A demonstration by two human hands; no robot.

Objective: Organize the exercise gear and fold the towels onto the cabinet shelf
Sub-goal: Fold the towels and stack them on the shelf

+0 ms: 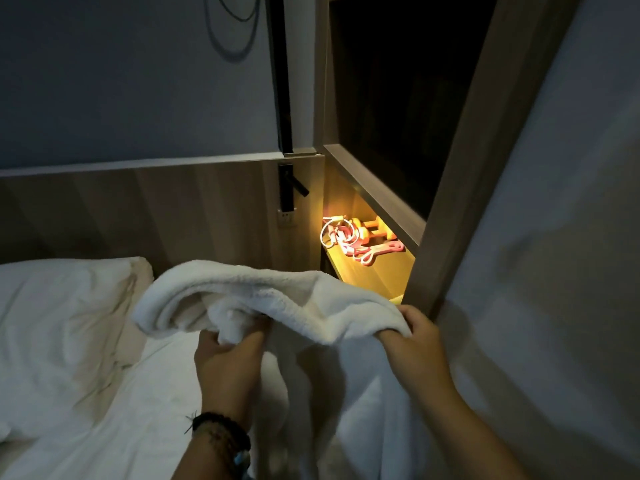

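Towel [263, 296] is up off the bed [104, 393], bunched and half-doubled between your hands, just short of the lit shelf [374, 271]. Left hand [227, 362] is clamped on a wad of the near folds; right hand [414, 332] pinches the right edge, fingers curled under it.

Looks like you're mid-fold, not ready to place. Suggestions:
- find two real corners before folding again – the left grip is on a lump, so the edges likely won't line up
- lay it flat on the bed, fold there, smooth each pass; folding in the air on thick terry gives a fat, lopsided stack
- keep the right edge taut so the fold line stays straight

Shelf already holds the gear – dumbbells [372, 227], a rope [332, 233] and a pink band [381, 249], tangled toward the back. The free strip is at the front, so aim for a compact fold and set it there without pushing the gear around

Dim light; I can't tell how many layers are in the bundle
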